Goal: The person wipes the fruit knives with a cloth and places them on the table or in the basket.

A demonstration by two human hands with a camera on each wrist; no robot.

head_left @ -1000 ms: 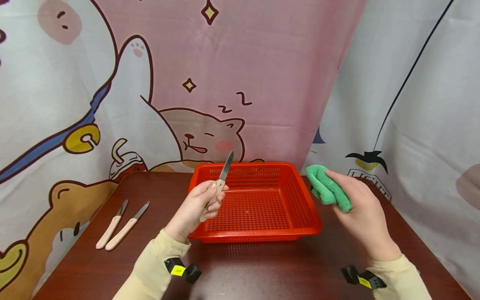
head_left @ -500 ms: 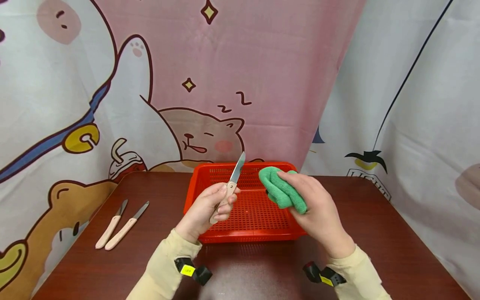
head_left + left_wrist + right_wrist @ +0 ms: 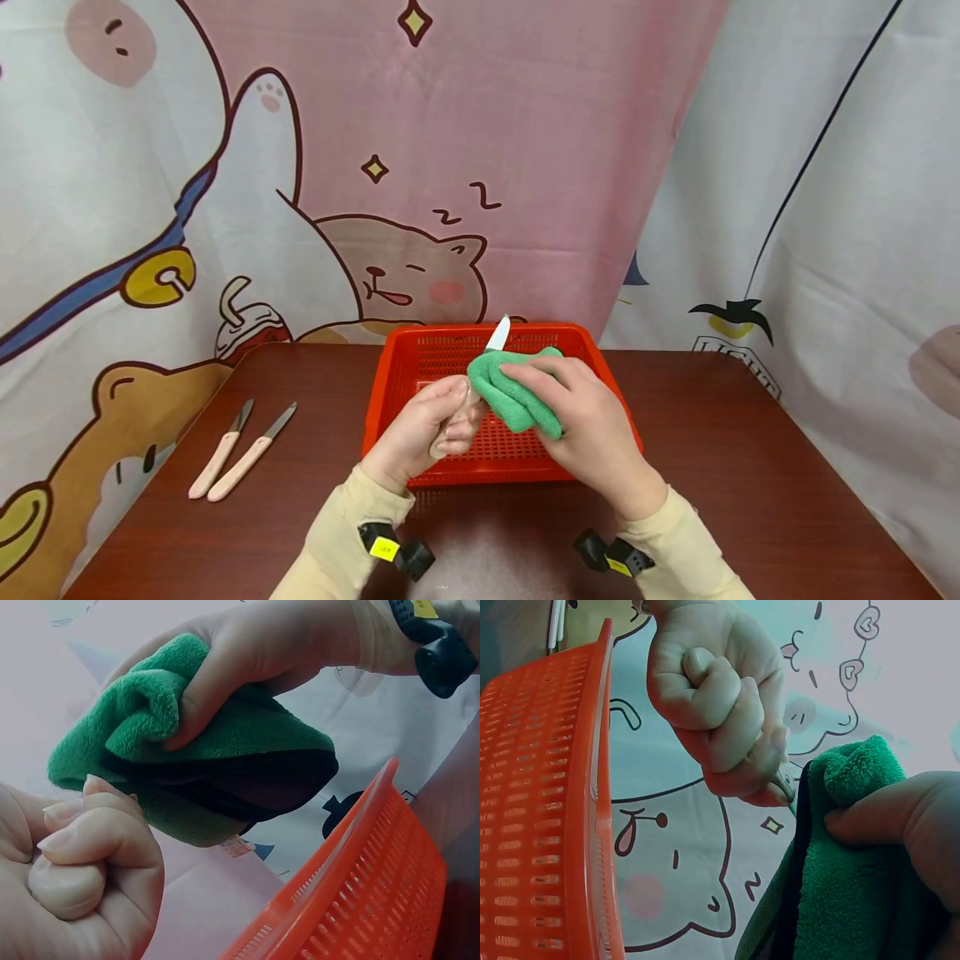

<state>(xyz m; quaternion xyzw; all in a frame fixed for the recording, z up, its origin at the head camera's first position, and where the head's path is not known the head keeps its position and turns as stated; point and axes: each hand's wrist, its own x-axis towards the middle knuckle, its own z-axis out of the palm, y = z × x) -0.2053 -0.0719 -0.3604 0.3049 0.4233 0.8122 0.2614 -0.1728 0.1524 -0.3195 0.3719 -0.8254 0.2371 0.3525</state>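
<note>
My left hand (image 3: 427,425) grips a small knife (image 3: 498,335) by its pale handle, the blade slanting up and to the right. In the left wrist view, the butt of the handle (image 3: 69,889) pokes out of the curled fingers. A folded green cloth (image 3: 513,392) is pinched in my right hand (image 3: 592,425), thumb on one side. The cloth lies against the blade near the handle and covers its lower part; only the upper blade and tip show above it. Both hands are held up in front of the red basket.
A red perforated plastic basket (image 3: 390,375) stands at the middle of the dark brown table (image 3: 720,483). Two more knives with pale handles, a left one (image 3: 221,450) and a right one (image 3: 253,454), lie on the table's left side. A printed curtain (image 3: 555,167) hangs behind.
My right hand has brought the green cloth leftward from beside the basket onto the knife blade. The left hand has shifted slightly right with the knife.
</note>
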